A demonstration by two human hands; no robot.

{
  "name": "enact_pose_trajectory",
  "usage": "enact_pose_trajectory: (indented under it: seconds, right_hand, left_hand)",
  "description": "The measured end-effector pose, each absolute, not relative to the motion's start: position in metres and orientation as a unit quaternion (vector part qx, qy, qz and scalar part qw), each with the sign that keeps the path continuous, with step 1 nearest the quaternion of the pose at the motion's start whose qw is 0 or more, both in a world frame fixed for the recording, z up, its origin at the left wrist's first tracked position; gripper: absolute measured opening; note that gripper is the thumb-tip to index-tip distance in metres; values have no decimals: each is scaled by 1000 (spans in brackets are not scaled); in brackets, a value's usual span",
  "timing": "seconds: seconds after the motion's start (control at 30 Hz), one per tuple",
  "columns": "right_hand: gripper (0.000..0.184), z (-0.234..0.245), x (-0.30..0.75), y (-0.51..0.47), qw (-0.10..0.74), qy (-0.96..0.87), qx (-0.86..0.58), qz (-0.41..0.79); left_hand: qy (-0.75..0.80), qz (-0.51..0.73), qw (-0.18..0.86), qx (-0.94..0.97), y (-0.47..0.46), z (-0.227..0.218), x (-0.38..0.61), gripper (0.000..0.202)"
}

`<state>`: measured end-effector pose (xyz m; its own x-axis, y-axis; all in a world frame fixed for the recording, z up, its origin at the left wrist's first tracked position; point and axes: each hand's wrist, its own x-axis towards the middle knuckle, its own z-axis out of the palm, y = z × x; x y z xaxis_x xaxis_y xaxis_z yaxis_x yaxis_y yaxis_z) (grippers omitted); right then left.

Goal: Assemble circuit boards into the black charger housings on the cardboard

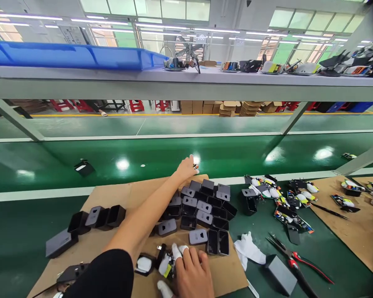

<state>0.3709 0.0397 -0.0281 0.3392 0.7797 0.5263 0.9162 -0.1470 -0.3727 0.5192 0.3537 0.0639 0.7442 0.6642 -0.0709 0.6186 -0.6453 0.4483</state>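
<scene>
My left hand is stretched far forward over the back edge of the cardboard, above the rows of black charger cases. Its fingers are closed on a small part with white, black and orange bits, too small to name. My right hand, with white finger cots on some fingers, lies low in front of me. Its thumb and fingers are closed round a small circuit board with white and yellow parts, partly hidden by the hand. Just left of it is an open black case with white inside.
Several black charger cases stand on the cardboard; more sit at left. On the right are a pile of circuit boards, a white cloth, a grey block and red-handled pliers. A shelf crosses ahead.
</scene>
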Motion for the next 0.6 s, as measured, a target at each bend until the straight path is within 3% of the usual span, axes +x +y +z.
enact_pose_trajectory:
  seconds: [0.1, 0.2, 0.3, 0.43, 0.6]
  right_hand:
    - [41, -6, 390, 26, 444, -513, -735, -9]
    - [32, 31, 424, 14, 617, -353, -692, 126]
    - [48, 67, 453, 6, 751, -233, -548, 287]
    - [49, 87, 452, -10, 785, -166, -383, 459]
    - [47, 67, 398, -36, 776, -135, -379, 486]
  left_hand:
    - [316, 83, 275, 904, 343, 96, 501, 37]
    - [224, 133, 326, 909, 302, 136, 467, 52]
    - [120, 183, 359, 907, 236, 168, 415, 53]
    - [-46, 257, 390, 883, 156, 177, 340, 52]
    - [-40, 297, 313, 901, 103, 143, 281, 74]
